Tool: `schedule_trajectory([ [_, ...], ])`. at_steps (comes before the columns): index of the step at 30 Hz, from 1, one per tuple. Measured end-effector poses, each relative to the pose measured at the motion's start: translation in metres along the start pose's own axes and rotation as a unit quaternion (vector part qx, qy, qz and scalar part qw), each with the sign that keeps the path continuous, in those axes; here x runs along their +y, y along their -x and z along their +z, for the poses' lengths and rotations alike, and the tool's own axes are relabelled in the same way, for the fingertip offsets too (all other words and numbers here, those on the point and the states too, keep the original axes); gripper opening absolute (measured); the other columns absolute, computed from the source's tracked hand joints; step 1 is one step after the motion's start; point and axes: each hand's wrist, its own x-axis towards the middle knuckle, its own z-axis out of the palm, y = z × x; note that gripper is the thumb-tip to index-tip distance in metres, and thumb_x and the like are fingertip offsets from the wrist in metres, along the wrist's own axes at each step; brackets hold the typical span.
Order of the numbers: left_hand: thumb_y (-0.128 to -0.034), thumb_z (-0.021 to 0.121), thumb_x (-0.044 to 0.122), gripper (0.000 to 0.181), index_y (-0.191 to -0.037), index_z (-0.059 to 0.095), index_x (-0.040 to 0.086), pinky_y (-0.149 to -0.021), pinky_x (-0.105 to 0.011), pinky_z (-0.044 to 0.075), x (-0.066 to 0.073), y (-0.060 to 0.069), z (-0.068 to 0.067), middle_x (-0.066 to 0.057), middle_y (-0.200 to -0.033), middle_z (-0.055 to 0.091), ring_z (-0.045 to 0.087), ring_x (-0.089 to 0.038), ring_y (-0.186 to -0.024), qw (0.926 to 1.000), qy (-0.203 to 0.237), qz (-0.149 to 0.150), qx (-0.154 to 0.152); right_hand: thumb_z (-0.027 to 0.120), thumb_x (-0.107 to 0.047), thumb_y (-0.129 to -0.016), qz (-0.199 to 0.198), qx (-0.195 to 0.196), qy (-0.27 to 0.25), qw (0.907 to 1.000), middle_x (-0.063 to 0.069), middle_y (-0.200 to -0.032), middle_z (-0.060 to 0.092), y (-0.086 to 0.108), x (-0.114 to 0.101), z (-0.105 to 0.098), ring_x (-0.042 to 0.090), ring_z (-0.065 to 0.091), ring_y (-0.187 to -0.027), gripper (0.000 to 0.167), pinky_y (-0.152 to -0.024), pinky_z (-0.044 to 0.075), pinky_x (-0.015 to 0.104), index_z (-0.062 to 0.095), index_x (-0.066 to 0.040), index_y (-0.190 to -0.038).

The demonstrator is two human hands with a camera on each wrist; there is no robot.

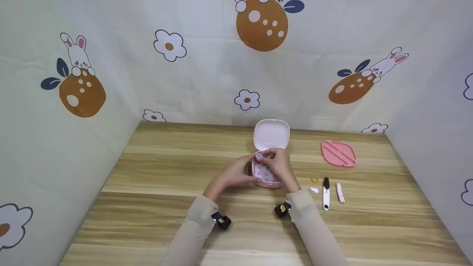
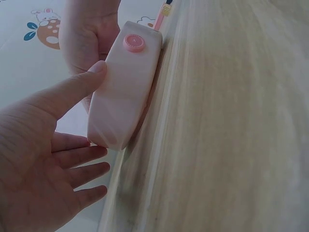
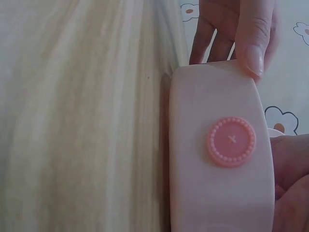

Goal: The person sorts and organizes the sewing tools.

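Observation:
The pink box (image 1: 269, 184) stands with its lid (image 1: 271, 133) raised at the back; a patterned floor shows inside. My left hand (image 1: 236, 173) rests along its left side, thumb at the front rim, fingers fairly straight. In the left wrist view that hand (image 2: 34, 150) touches the box (image 2: 120, 92) with its thumb. With thumb and fingers my right hand (image 1: 279, 162) pinches a small round white and red item (image 1: 259, 157) at the back left inside the box. The right wrist view shows the box front (image 3: 217, 193) with its round pink button (image 3: 231, 141); the box hides the item there.
To the right of the box lie a pink divided tray (image 1: 339, 153), a black and white tool (image 1: 326, 194), a small pale pink strip (image 1: 340, 193), a small yellow ring (image 1: 314, 179) and a white piece (image 1: 314, 190). Patterned cloth surrounds the wooden table.

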Motion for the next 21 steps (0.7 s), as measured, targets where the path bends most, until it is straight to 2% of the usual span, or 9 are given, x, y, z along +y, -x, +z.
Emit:
schedule_trajectory([
  [5,-0.0873,0.085,0.022,0.091,-0.161,0.037,-0.001,-0.126,-0.048,0.035,0.0001,-0.0002,-0.0005,-0.023,-0.158,0.050,0.048,-0.037,-0.146,1.0000,-0.007,-0.005,-0.003,0.086,0.001,-0.082,0.008,0.000,0.007,0.9999,-0.007,-0.062,0.054,0.0001,0.0001,0.0006,0.004,0.046,-0.058,0.017,-0.052,0.034,0.016,0.077,0.010,-0.093],
  [14,-0.0863,0.084,0.025,0.090,-0.161,0.039,0.000,-0.125,-0.050,0.037,-0.0004,-0.0001,-0.0016,-0.023,-0.156,0.053,0.050,-0.038,-0.144,0.9997,-0.020,0.013,-0.002,0.086,0.001,-0.081,0.000,-0.003,0.027,0.9996,-0.008,-0.062,0.053,0.0011,-0.0007,0.0015,0.005,0.045,-0.060,0.016,-0.054,0.034,0.017,0.078,0.009,-0.092],
  [21,-0.0862,0.085,0.025,0.090,-0.160,0.041,-0.001,-0.125,-0.049,0.038,-0.0007,-0.0002,-0.0011,-0.021,-0.155,0.054,0.052,-0.036,-0.143,0.9999,-0.015,0.008,0.000,0.084,0.004,-0.081,0.000,-0.010,0.013,0.9999,-0.004,-0.064,0.056,0.0023,-0.0014,0.0004,0.006,0.046,-0.060,0.016,-0.054,0.035,0.017,0.077,0.011,-0.094],
])
